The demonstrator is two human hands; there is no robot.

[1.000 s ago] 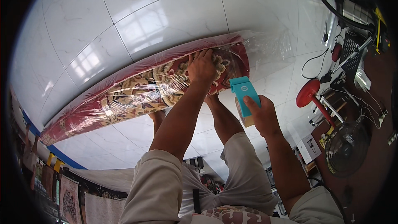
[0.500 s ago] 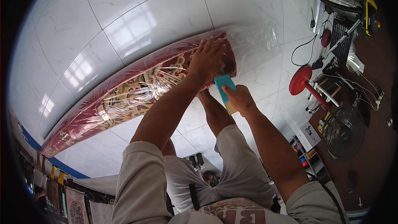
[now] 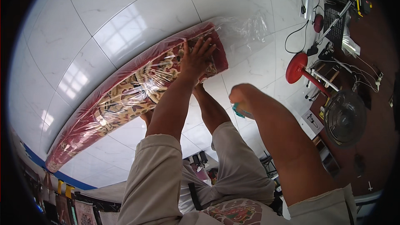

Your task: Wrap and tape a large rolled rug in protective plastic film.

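Note:
A rolled patterned rug (image 3: 146, 79), red, tan and dark, lies slantwise on the floor inside clear plastic. My left hand (image 3: 195, 60) rests on the wrapped roll near its right end, palm down with fingers spread. Loose clear plastic (image 3: 246, 37) trails past that end onto the tiles. My right hand (image 3: 241, 93) is off to the right of the roll, apart from it, and closed around a teal tool (image 3: 242, 111). Most of the tool is hidden by the hand and blurred, so its exact kind is unclear.
Shiny white tiles (image 3: 125, 25) surround the roll. At right are a red round-topped stand (image 3: 296, 67), a fan (image 3: 345, 118), and loose cables (image 3: 296, 51). Hanging rugs (image 3: 85, 210) line the lower left. My bare legs (image 3: 212, 108) straddle near the roll.
My right hand has pulled away from the rug's end, to the right and slightly down, taking the teal tool with it. My left hand's fingers have spread wider on the wrapped rug.

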